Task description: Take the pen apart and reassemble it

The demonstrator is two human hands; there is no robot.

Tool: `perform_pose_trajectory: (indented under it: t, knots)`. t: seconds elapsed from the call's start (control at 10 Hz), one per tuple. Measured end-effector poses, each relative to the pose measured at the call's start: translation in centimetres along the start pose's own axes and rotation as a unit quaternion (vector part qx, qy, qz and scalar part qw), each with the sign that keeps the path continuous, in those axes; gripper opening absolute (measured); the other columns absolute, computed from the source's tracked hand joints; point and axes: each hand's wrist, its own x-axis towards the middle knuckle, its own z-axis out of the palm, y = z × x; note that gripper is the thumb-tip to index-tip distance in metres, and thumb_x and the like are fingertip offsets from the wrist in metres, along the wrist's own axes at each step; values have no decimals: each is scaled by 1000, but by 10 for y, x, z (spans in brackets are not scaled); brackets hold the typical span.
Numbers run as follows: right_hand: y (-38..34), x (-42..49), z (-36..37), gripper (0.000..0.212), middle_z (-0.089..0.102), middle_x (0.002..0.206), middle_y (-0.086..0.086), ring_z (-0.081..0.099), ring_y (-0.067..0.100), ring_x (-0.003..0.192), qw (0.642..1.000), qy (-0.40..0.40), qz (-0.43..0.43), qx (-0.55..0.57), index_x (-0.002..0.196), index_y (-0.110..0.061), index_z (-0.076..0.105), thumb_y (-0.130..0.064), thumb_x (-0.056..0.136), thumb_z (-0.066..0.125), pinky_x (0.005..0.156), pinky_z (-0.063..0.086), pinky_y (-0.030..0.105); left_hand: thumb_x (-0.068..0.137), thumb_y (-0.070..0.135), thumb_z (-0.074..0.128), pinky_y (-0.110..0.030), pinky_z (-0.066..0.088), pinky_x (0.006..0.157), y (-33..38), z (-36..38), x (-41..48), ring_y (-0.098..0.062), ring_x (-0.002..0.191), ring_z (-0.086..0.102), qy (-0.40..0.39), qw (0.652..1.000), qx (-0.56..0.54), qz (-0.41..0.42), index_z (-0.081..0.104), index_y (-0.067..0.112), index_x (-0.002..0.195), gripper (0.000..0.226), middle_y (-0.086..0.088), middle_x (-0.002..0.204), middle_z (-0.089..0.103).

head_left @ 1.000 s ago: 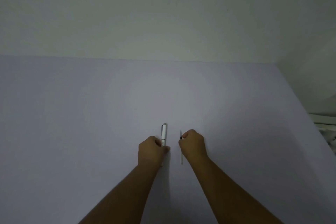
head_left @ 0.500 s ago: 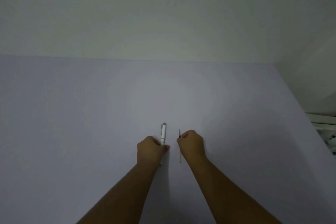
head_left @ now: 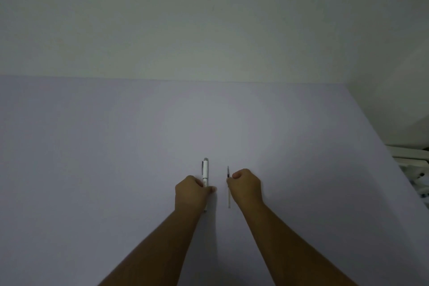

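A white pen body [head_left: 205, 170] with a silver cap end and clip points away from me on the pale lilac table [head_left: 92, 158]. My left hand [head_left: 191, 194] is closed around its lower half, thumb tip on the right side. A thin refill [head_left: 228, 189], dark at its far tip and whitish at the near end, runs parallel a little to the right. My right hand [head_left: 247, 188] is closed on the refill's middle. The two hands are a small gap apart, low over the table.
A plain pale wall rises behind the table's far edge [head_left: 209, 81]. The table's right edge [head_left: 376, 141] slants down toward me. Beyond it at the right stand some white objects [head_left: 411, 155], partly out of view.
Almost nothing differs: both hands keep their grips and places; the view has only drifted slightly.
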Motion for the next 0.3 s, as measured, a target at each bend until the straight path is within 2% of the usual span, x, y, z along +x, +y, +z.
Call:
perform_pose_trajectory:
  t: [0.1, 0.2, 0.3]
  knots:
    - [2, -1, -3, 19, 69, 103, 12, 57, 20, 81, 1000, -2, 7, 10, 98, -7, 64, -17, 82, 62, 72, 43, 23, 72, 34, 77, -12, 29, 39, 0, 0, 0, -2, 53, 45, -3, 1000, -8, -5, 62, 9, 88, 33, 2, 71, 56]
    - [7, 0, -4, 21, 68, 106, 12, 59, 22, 89, 1000, -13, 15, 17, 100, -8, 63, -19, 81, 62, 76, 43, 23, 72, 33, 77, -13, 33, 33, -2, 0, 0, -1, 52, 45, -8, 1000, -1, -8, 61, 10, 87, 32, 5, 67, 53]
    - [5, -3, -6, 16, 68, 103, 11, 57, 20, 86, 999, -8, 12, 29, 94, -11, 61, -23, 83, 60, 78, 46, 27, 81, 34, 68, -17, 41, 54, 0, -2, -4, -14, 68, 55, 8, 1000, 16, -1, 61, 5, 94, 31, -3, 82, 62]
